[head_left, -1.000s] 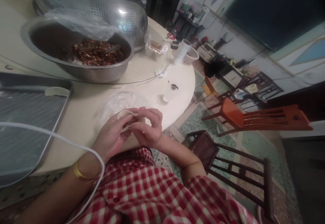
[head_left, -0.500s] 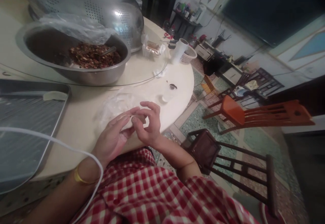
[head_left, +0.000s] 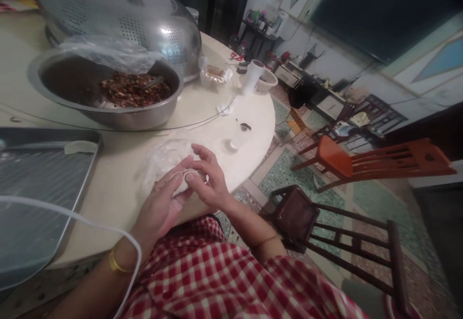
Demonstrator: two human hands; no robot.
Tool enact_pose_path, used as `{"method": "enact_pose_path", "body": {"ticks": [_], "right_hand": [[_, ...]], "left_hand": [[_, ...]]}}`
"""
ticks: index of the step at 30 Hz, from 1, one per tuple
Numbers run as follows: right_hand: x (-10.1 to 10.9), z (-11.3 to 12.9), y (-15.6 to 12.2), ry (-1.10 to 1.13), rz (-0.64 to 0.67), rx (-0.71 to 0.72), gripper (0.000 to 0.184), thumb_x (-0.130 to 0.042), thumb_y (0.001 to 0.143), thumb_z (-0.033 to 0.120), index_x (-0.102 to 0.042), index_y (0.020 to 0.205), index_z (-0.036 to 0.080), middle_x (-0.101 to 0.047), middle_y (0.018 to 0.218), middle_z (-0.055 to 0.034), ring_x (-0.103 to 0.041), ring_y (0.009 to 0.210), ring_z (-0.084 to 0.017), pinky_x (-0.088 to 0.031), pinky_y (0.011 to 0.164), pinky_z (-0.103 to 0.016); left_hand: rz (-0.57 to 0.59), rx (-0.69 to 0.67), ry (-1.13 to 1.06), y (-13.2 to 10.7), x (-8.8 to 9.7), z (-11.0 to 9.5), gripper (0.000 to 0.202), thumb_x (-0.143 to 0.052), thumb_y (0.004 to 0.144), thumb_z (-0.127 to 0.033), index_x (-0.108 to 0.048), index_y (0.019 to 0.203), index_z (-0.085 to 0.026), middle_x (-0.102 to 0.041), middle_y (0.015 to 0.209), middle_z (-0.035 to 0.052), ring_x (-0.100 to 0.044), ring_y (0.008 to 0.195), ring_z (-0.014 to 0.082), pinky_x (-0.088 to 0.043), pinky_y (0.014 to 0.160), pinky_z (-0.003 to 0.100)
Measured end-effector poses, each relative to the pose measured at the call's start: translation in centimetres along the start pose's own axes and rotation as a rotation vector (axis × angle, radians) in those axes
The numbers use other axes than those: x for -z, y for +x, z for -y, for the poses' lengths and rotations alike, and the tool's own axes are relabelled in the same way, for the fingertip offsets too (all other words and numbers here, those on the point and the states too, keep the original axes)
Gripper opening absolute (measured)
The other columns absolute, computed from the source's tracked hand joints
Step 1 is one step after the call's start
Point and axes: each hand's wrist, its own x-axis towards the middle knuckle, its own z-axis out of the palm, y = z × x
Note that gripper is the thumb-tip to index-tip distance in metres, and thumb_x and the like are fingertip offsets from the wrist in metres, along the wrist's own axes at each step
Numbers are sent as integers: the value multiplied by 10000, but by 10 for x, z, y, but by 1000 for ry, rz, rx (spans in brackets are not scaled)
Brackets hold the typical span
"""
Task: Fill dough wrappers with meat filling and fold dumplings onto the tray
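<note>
Between both hands, just above the table's front edge, is a small white dough piece (head_left: 180,189), probably a dumpling wrapper. My left hand (head_left: 159,210) cups it from the left, thumb along its near side. From the right, my right hand (head_left: 210,182) pinches its rim with the thumb, the other fingers curved above it. The inside of the dough is mostly hidden by the fingers. Behind the hands lies a crumpled clear plastic bag (head_left: 159,160). A steel bowl (head_left: 133,119) holds chopped brown filling (head_left: 132,90) with a metal spoon (head_left: 154,83) stuck in it.
At left a metal tray (head_left: 43,184) bears a pale dough piece (head_left: 81,147) in its far corner; a white cable (head_left: 72,213) crosses above it. A perforated steel dome (head_left: 144,25) stands behind the bowl. A paper roll (head_left: 252,78), basket (head_left: 266,82) and small cup (head_left: 238,139) are rightward.
The view has tilted slightly, so the table things sit lower. The right fingers have come down closer over the dough; both hands keep hold of it.
</note>
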Motion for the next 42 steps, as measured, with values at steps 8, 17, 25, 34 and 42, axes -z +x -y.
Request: {"method": "enact_pose_path", "body": {"ticks": [8,17,25,34,42], "right_hand": [[-7,14,0,109,-109,-2,220,-521,1016,398,-624,936,220,-730,1079,-104,-642,1242,-220,-560,1003,-418],[-10,33,-3,342,-147,-240,174,-597,985,391,-639,999,223,-768,910,-32,-702,679,-104,-594,618,-222],[-11,35,1,292,-120,-224,170,-609,981,321,-733,952,209,-774,900,-35,-734,837,-131,-607,781,-249],[-11,38,3,133,-69,1,151,-553,1006,261,-695,982,219,-740,922,-46,-698,937,-155,-598,846,-314],[-10,37,1,136,25,0,171,-517,1018,269,-680,1045,226,-741,971,-67,-693,987,-181,-602,875,-360]], "left_hand": [[24,-74,139,-1,7,-4,566,-848,693,-498,-727,1187,-250,-742,1144,58,-698,1049,207,-586,864,272],[-78,-360,394,4,37,-8,264,-834,714,-447,-737,814,-222,-731,794,3,-671,740,144,-552,686,226],[3,-849,823,-4,41,-14,57,-680,884,-214,-713,889,-260,-689,857,-46,-623,774,84,-491,697,176],[88,-931,934,-7,39,-26,65,-650,903,-197,-656,854,-239,-657,841,-40,-618,783,104,-494,744,217],[-13,-839,879,-12,39,-24,50,-679,892,-280,-713,927,-272,-683,850,-21,-613,765,144,-494,731,266]]}}
